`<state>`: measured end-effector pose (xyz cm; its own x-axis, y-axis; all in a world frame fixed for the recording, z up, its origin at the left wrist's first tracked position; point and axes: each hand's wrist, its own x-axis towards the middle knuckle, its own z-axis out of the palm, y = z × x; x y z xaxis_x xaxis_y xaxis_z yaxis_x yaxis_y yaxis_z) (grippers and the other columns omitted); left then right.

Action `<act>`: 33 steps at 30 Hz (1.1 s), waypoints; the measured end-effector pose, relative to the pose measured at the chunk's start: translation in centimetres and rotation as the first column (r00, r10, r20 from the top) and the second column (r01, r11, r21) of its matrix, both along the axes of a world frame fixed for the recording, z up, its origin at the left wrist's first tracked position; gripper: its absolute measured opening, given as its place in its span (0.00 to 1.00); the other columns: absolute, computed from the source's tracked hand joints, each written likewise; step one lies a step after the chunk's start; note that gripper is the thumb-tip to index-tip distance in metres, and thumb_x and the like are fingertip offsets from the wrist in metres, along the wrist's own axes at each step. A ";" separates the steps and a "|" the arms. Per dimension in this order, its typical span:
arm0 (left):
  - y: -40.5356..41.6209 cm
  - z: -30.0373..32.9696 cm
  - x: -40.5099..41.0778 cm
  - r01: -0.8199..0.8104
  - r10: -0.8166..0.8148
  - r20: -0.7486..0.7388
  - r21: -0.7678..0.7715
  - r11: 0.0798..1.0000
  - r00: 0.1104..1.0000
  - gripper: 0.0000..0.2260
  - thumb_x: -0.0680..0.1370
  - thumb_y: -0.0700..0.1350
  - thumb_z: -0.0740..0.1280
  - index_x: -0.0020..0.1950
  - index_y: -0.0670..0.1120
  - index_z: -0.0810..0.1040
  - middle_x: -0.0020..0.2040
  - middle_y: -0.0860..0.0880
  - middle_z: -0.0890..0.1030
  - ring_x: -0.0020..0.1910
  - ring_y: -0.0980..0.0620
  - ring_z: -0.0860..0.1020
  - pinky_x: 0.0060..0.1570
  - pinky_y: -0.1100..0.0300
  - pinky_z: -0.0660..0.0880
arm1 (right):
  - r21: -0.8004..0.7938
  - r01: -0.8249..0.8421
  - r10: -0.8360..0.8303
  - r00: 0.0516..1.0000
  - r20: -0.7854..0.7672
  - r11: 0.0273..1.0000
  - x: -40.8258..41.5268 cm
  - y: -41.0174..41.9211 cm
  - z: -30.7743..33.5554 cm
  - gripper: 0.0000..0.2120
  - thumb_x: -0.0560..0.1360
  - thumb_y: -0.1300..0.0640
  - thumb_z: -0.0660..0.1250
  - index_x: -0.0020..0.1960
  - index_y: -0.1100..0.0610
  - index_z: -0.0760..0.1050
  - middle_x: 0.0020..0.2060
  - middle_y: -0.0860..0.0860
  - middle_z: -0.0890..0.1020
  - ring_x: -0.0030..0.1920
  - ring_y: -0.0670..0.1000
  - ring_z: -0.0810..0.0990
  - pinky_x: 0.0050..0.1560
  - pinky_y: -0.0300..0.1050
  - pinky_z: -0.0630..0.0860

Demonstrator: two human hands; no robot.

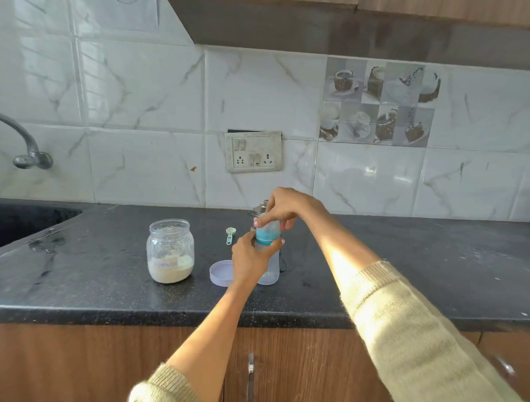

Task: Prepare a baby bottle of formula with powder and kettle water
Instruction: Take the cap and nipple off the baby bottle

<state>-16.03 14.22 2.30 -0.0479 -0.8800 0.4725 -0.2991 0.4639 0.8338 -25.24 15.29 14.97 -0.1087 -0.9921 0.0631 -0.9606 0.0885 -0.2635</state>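
A clear baby bottle (270,268) with a blue collar stands upright on the dark countertop (104,285). My left hand (249,257) is wrapped around the bottle's body just below the collar. My right hand (283,209) comes from above and grips the clear cap on top of the bottle. Left of the bottle stands an open glass jar (170,251) with white formula powder in its lower part and a label. Its lilac lid (220,273) lies flat beside my left hand. A pale green scoop (230,234) lies behind the lid. A steel kettle's top (259,208) shows behind my right hand, mostly hidden.
A dark sink (13,222) sits at the far left under a wall tap (25,144). A switch and socket plate (253,150) is on the tiled wall behind the bottle. Wooden cabinet doors with a metal handle (250,377) run below the counter edge.
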 end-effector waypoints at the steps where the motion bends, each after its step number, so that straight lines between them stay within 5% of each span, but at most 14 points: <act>1: 0.0 0.0 0.0 -0.001 0.001 -0.009 -0.003 1.000 1.000 0.14 0.70 0.51 0.73 0.44 0.42 0.77 0.34 0.51 0.75 0.31 0.56 0.72 0.27 0.70 0.66 | 0.043 -0.033 0.032 0.999 0.023 0.999 -0.1 -0.1 0.3 0.21 0.67 0.46 0.75 0.53 0.58 0.81 0.46 0.54 0.85 0.44 0.53 0.85 0.52 0.47 0.81; 5: -0.2 -0.2 0.1 0.007 -0.008 -0.036 -0.021 1.000 0.999 0.14 0.70 0.51 0.74 0.44 0.41 0.78 0.34 0.51 0.76 0.30 0.58 0.72 0.30 0.75 0.67 | 0.198 -0.144 0.117 0.983 0.144 0.970 -0.3 0.4 1.8 0.22 0.70 0.64 0.72 0.63 0.53 0.77 0.59 0.50 0.77 0.61 0.52 0.77 0.56 0.43 0.77; 7: -0.3 -0.3 0.0 0.008 -0.009 -0.035 -0.028 1.000 0.999 0.14 0.70 0.52 0.73 0.45 0.42 0.78 0.36 0.51 0.77 0.31 0.57 0.73 0.30 0.75 0.67 | 0.196 -0.151 0.126 0.983 0.136 0.969 -0.4 0.4 2.3 0.24 0.71 0.60 0.71 0.65 0.49 0.74 0.64 0.49 0.74 0.65 0.51 0.73 0.56 0.42 0.74; 11: -0.3 -0.3 0.0 0.010 -0.011 -0.034 -0.027 1.000 0.999 0.14 0.71 0.52 0.73 0.46 0.42 0.78 0.35 0.52 0.76 0.31 0.59 0.72 0.28 0.73 0.67 | 0.219 -0.013 0.034 0.995 -0.093 0.976 0.4 -0.3 2.1 0.32 0.67 0.35 0.70 0.65 0.51 0.74 0.61 0.54 0.79 0.49 0.55 0.85 0.53 0.48 0.80; 16: -0.3 -0.3 0.0 0.043 -0.044 -0.065 -0.011 0.999 0.997 0.14 0.69 0.52 0.74 0.44 0.43 0.78 0.33 0.54 0.77 0.30 0.59 0.73 0.30 0.73 0.68 | 0.273 -0.045 0.073 0.993 -0.095 0.961 0.8 -0.9 2.0 0.21 0.69 0.52 0.73 0.61 0.53 0.76 0.60 0.53 0.79 0.44 0.56 0.86 0.51 0.47 0.81; 22: -0.4 -0.3 0.2 0.035 -0.037 -0.077 -0.022 0.999 0.996 0.14 0.70 0.53 0.73 0.46 0.44 0.79 0.36 0.53 0.79 0.33 0.59 0.75 0.30 0.72 0.69 | 0.194 -0.236 0.228 0.972 0.064 0.952 -0.7 -0.2 3.8 0.22 0.67 0.73 0.70 0.54 0.52 0.78 0.62 0.51 0.74 0.56 0.55 0.78 0.46 0.39 0.80; 29: -0.1 -0.2 0.3 0.027 -0.030 -0.080 -0.037 0.999 0.996 0.17 0.70 0.53 0.73 0.52 0.43 0.79 0.41 0.53 0.79 0.35 0.60 0.75 0.32 0.73 0.70 | 0.121 -0.236 0.173 0.906 0.387 0.964 -4.9 0.9 2.4 0.24 0.67 0.73 0.71 0.58 0.52 0.78 0.60 0.55 0.74 0.50 0.51 0.80 0.50 0.42 0.80; 33: 0.0 -0.2 0.3 0.030 -0.033 -0.083 -0.039 0.999 0.996 0.19 0.71 0.53 0.73 0.54 0.42 0.79 0.44 0.52 0.79 0.36 0.59 0.75 0.32 0.78 0.69 | 0.005 -0.265 0.216 0.794 0.569 0.964 -6.0 1.0 1.3 0.23 0.68 0.72 0.72 0.58 0.53 0.78 0.62 0.57 0.74 0.55 0.53 0.79 0.53 0.44 0.81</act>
<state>-15.74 14.27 2.07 -0.0339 -0.8602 0.5088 -0.2140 0.5036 0.8370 -31.22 16.30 16.24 0.1425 -0.9897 -0.0145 -0.6415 -0.0812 -0.7628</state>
